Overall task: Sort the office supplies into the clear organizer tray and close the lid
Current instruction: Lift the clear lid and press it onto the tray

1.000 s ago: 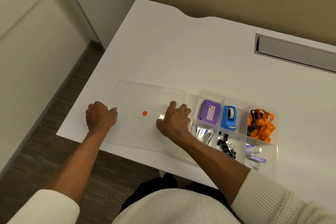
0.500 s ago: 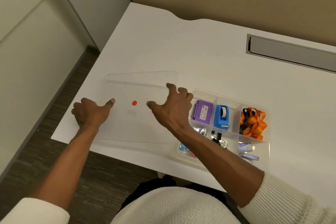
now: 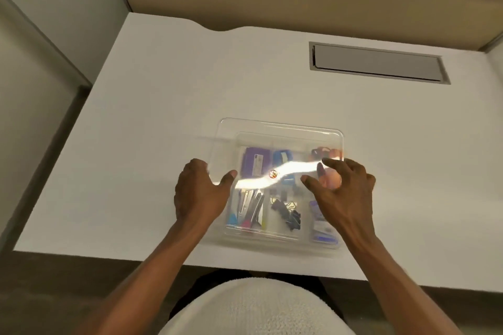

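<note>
Lid going on, both hands gripping its edges.
Each grip pinches the clear lid — left hand, right hand — over the organizer tray; it sits offset, so pressing down could jam a corner.

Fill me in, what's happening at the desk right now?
A person is holding the clear lid over the organizer tray with both hands. The left hand grips its left edge and the right hand its right side. The lid sits over the tray but looks offset toward the far left, so probably not seated yet. The tray's compartments are already filled; a purple box and black binder clips show through the plastic.
</note>
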Motion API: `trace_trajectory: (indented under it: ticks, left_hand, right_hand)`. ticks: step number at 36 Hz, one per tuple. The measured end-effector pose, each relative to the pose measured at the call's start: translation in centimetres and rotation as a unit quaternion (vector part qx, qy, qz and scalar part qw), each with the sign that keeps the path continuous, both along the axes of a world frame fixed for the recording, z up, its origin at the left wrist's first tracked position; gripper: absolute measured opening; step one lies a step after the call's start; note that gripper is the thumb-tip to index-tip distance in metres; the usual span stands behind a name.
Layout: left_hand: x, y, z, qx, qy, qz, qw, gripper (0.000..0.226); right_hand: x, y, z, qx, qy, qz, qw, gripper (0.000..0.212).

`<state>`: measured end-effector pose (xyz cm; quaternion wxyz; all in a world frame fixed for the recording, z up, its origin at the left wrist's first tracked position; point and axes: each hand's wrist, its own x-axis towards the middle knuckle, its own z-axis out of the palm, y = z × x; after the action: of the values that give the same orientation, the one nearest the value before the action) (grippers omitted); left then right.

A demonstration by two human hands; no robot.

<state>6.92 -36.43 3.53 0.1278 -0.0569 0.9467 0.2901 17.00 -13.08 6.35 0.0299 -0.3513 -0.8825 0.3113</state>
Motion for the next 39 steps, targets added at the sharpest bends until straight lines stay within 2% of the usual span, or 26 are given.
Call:
trace_trajectory:
  ticks: [7,18,23,28,34,39]
  left_hand:
    - [2.4,4.0,-0.4,-0.02,-0.031,-0.036,0.999,0.076]
    - [3.3,5.3,-0.8,-0.104,-0.026,-0.078,0.991,0.074]
    - [3.3,5.2,-1.1,-0.116,-0.039,-0.085,0.989,0.078]
    - [3.9,5.1,-1.5,-0.167,-0.046,-0.125,0.977,0.073]
    - [4.8,4.5,-2.8,-0.192,-0.038,-0.158,0.968,0.097]
    - [4.9,4.4,-3.3,-0.211,-0.005,-0.172,0.962,0.1]
  right_hand:
    - [2.4,4.0,-2.2,-0.006,-0.002,-0.015,1.0,0.065]
    - [3.2,5.2,-4.8,0.019,-0.033,0.067,0.997,0.072]
    - [3.3,4.9,-5.6,0.095,-0.036,0.132,0.986,0.077]
    - [3.6,4.7,-6.2,0.133,-0.062,0.15,0.978,0.079]
    - [5.2,4.2,-7.4,0.119,-0.068,0.164,0.977,0.085]
    - [5.6,3.6,-8.8,0.098,-0.043,0.158,0.982,0.092]
